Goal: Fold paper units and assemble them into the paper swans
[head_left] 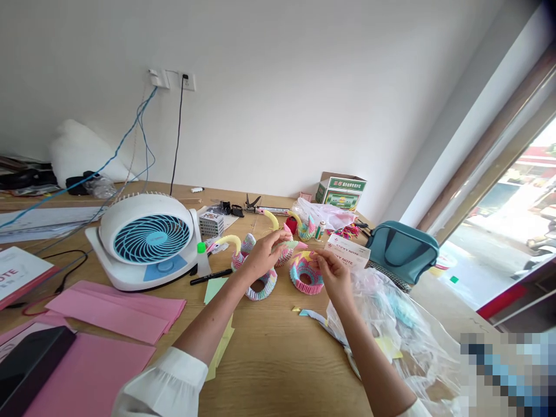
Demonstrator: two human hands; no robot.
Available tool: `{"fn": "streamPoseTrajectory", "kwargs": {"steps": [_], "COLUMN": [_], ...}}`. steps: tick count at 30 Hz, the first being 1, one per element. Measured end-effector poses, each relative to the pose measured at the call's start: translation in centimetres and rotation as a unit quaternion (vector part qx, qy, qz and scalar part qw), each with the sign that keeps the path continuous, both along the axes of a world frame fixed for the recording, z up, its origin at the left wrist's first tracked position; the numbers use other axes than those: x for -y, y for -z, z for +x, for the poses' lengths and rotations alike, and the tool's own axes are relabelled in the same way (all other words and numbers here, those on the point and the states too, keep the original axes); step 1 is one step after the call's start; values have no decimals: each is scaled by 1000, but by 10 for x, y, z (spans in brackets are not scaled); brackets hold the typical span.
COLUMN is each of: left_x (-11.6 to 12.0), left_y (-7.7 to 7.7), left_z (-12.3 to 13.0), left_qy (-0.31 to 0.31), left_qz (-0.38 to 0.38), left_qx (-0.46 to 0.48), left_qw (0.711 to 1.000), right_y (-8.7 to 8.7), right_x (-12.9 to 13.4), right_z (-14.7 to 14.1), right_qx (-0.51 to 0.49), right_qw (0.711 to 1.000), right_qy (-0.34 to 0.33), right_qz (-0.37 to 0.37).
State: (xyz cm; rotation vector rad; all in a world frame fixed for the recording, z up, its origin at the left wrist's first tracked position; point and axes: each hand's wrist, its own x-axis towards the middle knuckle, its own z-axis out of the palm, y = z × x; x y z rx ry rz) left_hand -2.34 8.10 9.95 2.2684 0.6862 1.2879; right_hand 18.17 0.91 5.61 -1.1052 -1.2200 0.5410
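Note:
My left hand [263, 258] pinches a pastel folded-paper piece [287, 247], pink and green, with a pointed tip toward the right. My right hand [333, 275] has its fingertips pinched close to that tip, apparently on a small folded paper unit; the fingers hide most of it. Just below my right hand sits a ring-shaped paper origami base [306, 277] in pink, blue and yellow. Under my left wrist stands a paper origami swan [256, 284] with a yellow neck [230, 242]. Two more origami pieces [306, 229] stand beyond my hands.
A white desk fan [147, 237], a glue bottle [201, 262] and a black marker [211, 277] stand left of my hands. Pink paper sheets [115, 310] lie at front left. A sticky note box [347, 252], plastic bag [386, 324] and teal bag [402, 252] lie right.

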Motion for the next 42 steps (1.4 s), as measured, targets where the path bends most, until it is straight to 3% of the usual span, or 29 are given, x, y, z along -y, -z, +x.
{"fn": "streamPoseTrajectory", "kwargs": {"steps": [5, 9, 18, 28, 31, 35, 39, 42], "left_x": [3, 5, 3, 4, 9, 29, 67, 98], "left_y": [-4, -4, 3, 1, 1, 12, 39, 65], "left_z": [10, 17, 17, 15, 7, -7, -13, -10], "left_qy": [-43, -88, -110, -116, -130, -174, -167, -114], "left_qz": [129, 184, 208, 218, 230, 242, 223, 196], "left_qx": [-77, -126, -113, -131, -122, -49, -29, -81], "left_qw": [988, 971, 965, 960, 957, 953, 960, 971], "right_y": [-22, -23, -14, -22, -7, 43, 90, 107], "right_x": [-12, -21, -28, -10, 9, 43, 74, 88], "right_z": [-16, -24, -29, -25, -12, -4, -17, -30], "right_qx": [20, 37, 9, 10, -25, 1, 29, 75], "right_qw": [999, 997, 998, 999, 998, 999, 997, 994], "right_qy": [-23, -4, 12, 22, 47, 36, -3, -32], "right_qz": [42, 63, 60, 45, 34, -19, -75, -72]}}
